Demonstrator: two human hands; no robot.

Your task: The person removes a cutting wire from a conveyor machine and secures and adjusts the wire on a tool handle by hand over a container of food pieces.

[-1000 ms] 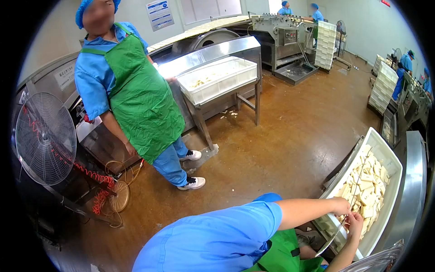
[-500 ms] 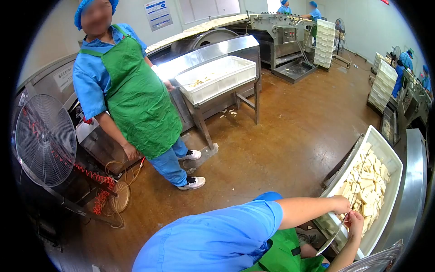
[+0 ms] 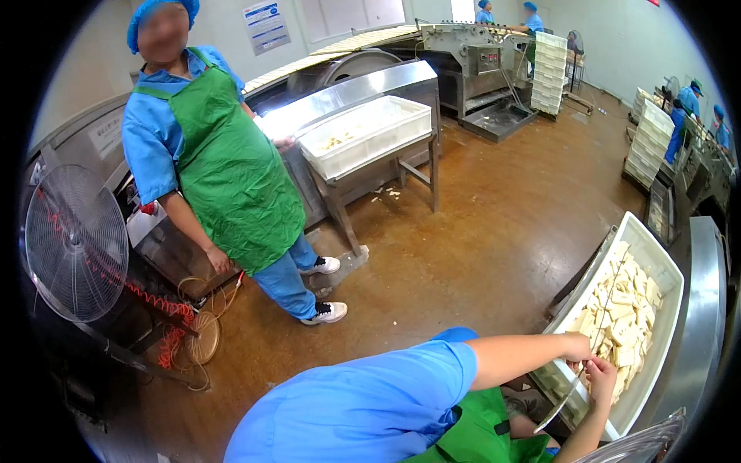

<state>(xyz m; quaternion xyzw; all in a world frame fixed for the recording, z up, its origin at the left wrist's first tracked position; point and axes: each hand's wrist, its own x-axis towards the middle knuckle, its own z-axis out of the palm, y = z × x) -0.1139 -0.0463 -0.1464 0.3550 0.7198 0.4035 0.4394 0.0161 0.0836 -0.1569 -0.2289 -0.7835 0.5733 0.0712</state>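
Observation:
A long thin strip [image 3: 558, 409] runs slantwise over the near edge of a white tub [image 3: 648, 386] and across the pale flat pieces [image 3: 625, 312] heaped inside. My left hand [image 3: 576, 349], on the upper side in view, has its fingers closed at the strip. Just below it, my right hand [image 3: 600, 375] pinches at the same place, its fingertips close to the left ones. Whether a small item is also between the fingers is too small to tell.
A person in a green apron [image 3: 231, 162] stands at the left beside a fan [image 3: 75, 239] and hoses. Another white tub [image 3: 367, 148] rests on a metal stand. Stacked crates [image 3: 549, 73], machines and other people are farther back. A metal panel [image 3: 701, 309] borders my tub.
The view has shifted slightly. My hands remain together at the strip, with small finger movements; the right fingers now sit a little higher. The standing person has barely moved.

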